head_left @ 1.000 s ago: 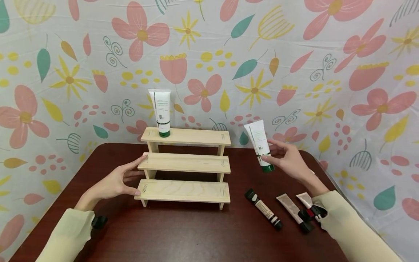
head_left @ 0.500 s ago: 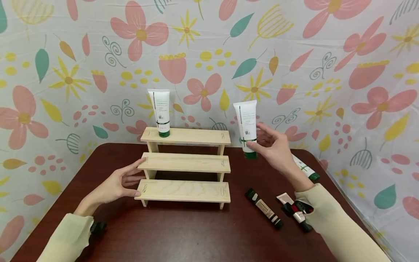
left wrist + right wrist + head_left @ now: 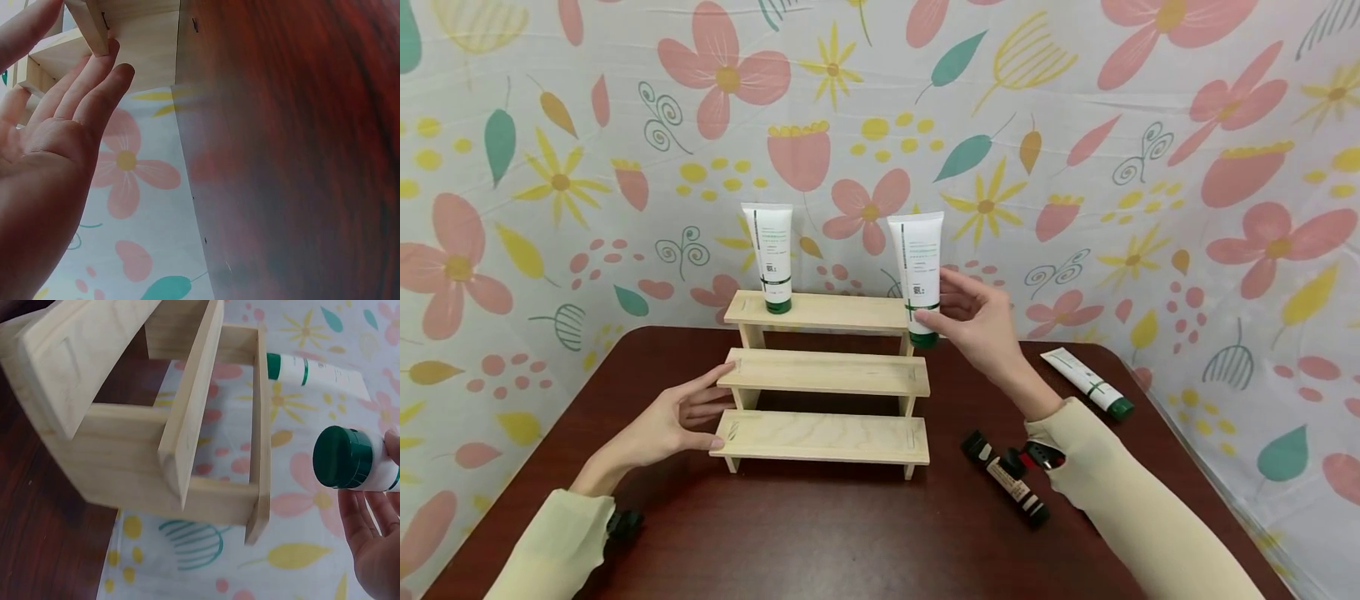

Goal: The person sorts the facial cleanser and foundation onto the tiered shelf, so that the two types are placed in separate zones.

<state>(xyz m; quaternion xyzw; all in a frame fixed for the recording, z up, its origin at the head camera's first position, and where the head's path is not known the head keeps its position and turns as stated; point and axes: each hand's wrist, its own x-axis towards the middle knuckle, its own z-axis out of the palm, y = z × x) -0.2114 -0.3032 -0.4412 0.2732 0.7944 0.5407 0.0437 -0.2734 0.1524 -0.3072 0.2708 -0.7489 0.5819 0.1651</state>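
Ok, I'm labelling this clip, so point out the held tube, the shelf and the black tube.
Held tube (image 3: 919,271): head view, middle of its white body.
Shelf (image 3: 823,372): head view, top of the middle tier.
Black tube (image 3: 1008,482): head view, its pale label.

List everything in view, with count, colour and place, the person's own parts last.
Table: 1, dark reddish-brown, below everything.
Patterned cloth: 1, whitish with pink, yellow and teal motifs, behind the table.
Three-tier shelf: 1, pale wood, on the table.
Standing tube: 1, white and green, top tier's left end, cap down.
Held tube: 1, white and green, upright by the top tier's right end.
Lying tube: 1, white and green, table's right rear.
Dark tube: 1, black and beige, table, right of the shelf.
Wrist devices: 2, mostly black, one per wrist.
Sleeves: 2, pale yellow, forearms.
Left hand: 1, bare, touching the shelf's left side.
Right hand: 1, bare, gripping the held tube.
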